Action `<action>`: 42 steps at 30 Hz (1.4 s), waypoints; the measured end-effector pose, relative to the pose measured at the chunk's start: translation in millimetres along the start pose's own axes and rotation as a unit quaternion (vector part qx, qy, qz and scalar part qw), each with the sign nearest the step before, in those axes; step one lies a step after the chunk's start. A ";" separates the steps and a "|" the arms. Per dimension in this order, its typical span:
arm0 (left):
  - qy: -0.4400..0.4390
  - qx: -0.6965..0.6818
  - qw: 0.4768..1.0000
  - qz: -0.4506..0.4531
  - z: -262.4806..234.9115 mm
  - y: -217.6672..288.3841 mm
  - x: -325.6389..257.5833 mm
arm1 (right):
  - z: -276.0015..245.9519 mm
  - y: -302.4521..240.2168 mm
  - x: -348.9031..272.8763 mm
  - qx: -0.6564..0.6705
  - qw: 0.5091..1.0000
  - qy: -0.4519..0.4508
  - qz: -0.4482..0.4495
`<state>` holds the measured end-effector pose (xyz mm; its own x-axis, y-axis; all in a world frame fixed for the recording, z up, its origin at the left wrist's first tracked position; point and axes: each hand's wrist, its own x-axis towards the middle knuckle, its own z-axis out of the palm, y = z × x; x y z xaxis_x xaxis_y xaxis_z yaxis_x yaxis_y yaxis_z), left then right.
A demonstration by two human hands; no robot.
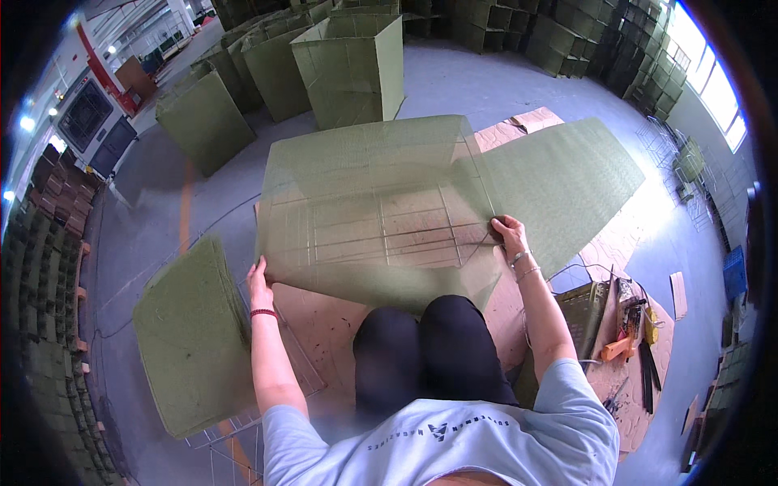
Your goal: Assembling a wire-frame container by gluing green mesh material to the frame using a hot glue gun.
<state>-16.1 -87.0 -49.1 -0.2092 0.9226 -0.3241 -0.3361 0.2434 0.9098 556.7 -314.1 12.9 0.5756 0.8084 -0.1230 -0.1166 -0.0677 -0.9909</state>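
Note:
A thin, see-through green mesh sheet [365, 154] spreads in front of my knees, with a rectangular wire frame [382, 223] showing through it. My left hand [259, 285] is closed on the sheet's near left corner. On the right side, my right hand [510, 233] pinches the sheet's edge beside the frame; whether its fingers also grip the wire is hidden. The near part of the mesh hangs down toward my knees. Just right of my right hand, another flat green mesh sheet [567, 186] lies over cardboard [316, 316].
Green panels [190, 324] are stacked at my left, above more wire frames [227, 445]. Tall green open boxes [348, 73] stand ahead. At my right lie an orange-handled tool [618, 349], black strips [648, 377] and a cable. A blue crate [734, 273] stands far right.

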 end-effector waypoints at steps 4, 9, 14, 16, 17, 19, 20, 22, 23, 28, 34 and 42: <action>-0.089 -0.015 0.996 0.004 -7.3 2.3 -7.1 | -1.1 2.8 1.7 -0.025 1.000 0.009 -0.005; -0.122 0.007 0.992 0.007 -27.2 -6.0 7.3 | 4.7 19.2 0.5 -0.066 0.992 0.101 -0.049; -0.212 0.082 0.969 -0.099 -16.3 18.4 9.8 | -12.1 32.5 10.4 -0.068 0.994 0.056 -0.058; -0.231 0.136 0.954 -0.134 -19.4 34.4 13.2 | -11.2 29.6 9.9 -0.061 0.995 0.057 -0.055; -0.230 0.136 0.954 -0.137 -18.7 40.8 19.4 | -10.2 26.8 11.4 -0.054 0.995 0.058 -0.059; -0.155 0.138 0.972 -0.109 -19.8 61.4 32.8 | 2.3 20.4 6.1 -0.062 0.994 0.062 -0.060; -0.119 0.172 0.975 -0.078 -19.4 70.9 43.5 | 5.7 18.5 0.9 -0.086 0.992 0.064 -0.059; -0.094 0.216 0.971 -0.045 5.4 74.9 74.3 | 10.2 14.2 1.3 -0.104 0.990 0.078 -0.059; -0.071 0.265 0.961 -0.020 16.9 78.3 91.7 | 8.9 18.6 -0.1 -0.097 0.990 0.090 -0.052; -0.071 0.228 0.971 -0.007 98.4 102.5 185.2 | 2.9 21.3 -6.0 -0.126 0.985 0.098 -0.062; -0.037 0.259 0.965 -0.025 204.0 108.8 258.0 | -4.5 19.9 -4.9 -0.120 0.989 0.073 -0.050; 0.032 0.232 0.969 0.080 269.9 83.0 291.1 | -9.6 31.6 2.7 -0.059 0.993 0.083 -0.064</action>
<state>143.0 282.6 2.0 -0.2857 0.9430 -0.1706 0.1507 0.2200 0.9638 562.3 -319.7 -19.3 0.7058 0.7084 0.0066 0.0556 -0.0461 -0.9974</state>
